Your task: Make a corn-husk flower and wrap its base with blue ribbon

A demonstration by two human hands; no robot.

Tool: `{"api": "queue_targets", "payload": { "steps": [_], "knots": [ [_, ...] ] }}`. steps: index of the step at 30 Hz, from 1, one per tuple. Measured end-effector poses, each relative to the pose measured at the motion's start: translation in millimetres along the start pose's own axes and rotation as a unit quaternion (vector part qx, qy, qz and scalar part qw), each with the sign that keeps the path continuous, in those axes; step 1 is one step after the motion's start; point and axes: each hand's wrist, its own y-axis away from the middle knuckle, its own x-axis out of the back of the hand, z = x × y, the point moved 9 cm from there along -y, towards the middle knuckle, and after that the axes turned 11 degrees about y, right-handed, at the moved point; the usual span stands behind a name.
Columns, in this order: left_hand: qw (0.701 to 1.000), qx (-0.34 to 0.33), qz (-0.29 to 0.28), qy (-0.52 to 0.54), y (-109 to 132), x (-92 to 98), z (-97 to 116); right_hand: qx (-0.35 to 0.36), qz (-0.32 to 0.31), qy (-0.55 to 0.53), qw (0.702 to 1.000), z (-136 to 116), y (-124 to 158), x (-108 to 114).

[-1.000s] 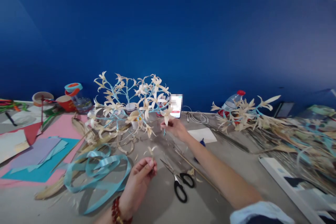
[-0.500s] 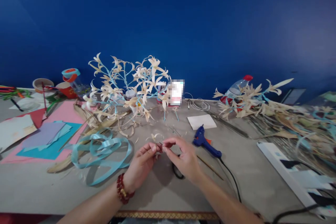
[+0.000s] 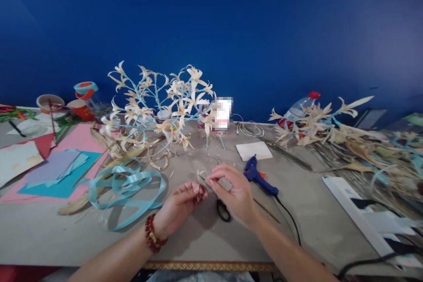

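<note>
Near the middle of the table, my left hand (image 3: 185,202) has its thumb and fingers closed on a small pale strip of dried husk (image 3: 198,187). Just to the right, my right hand (image 3: 231,189) is pinched at the fingertips around a thin, dark sliver that is too small to name. A slight gap separates the two hands. Below the right palm lies a black scissors handle (image 3: 224,210); the hand covers part of it. Right of that hand rests a blue hot glue gun (image 3: 259,178), with a thin brown stick (image 3: 267,210) below it.
Husk flowers on blue stems (image 3: 158,101) stand at the back left; more flowers (image 3: 317,119) lie back right by a plastic bottle (image 3: 306,102). Light blue ribbon (image 3: 127,209) and coloured paper (image 3: 59,189) are on the left. A white power strip (image 3: 357,218) lies right, with cables.
The hands, earlier touching at the fingertips, have moved slightly apart. The pale strip in my left hand shows more clearly now, and more of the scissors handle is uncovered.
</note>
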Motion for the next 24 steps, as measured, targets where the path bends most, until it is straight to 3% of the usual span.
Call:
{"api": "queue_targets", "payload": {
  "steps": [12,24],
  "knots": [
    [1.0,0.02,0.001,-0.021,2.1,-2.6,-3.8,0.053,0.018,0.087,0.995,-10.0,-1.8,-1.3],
    [0.999,0.027,-0.016,-0.017,1.2,-3.8,-4.3,0.086,0.041,0.092,0.991,-8.7,0.3,-2.3]
  ]
}}
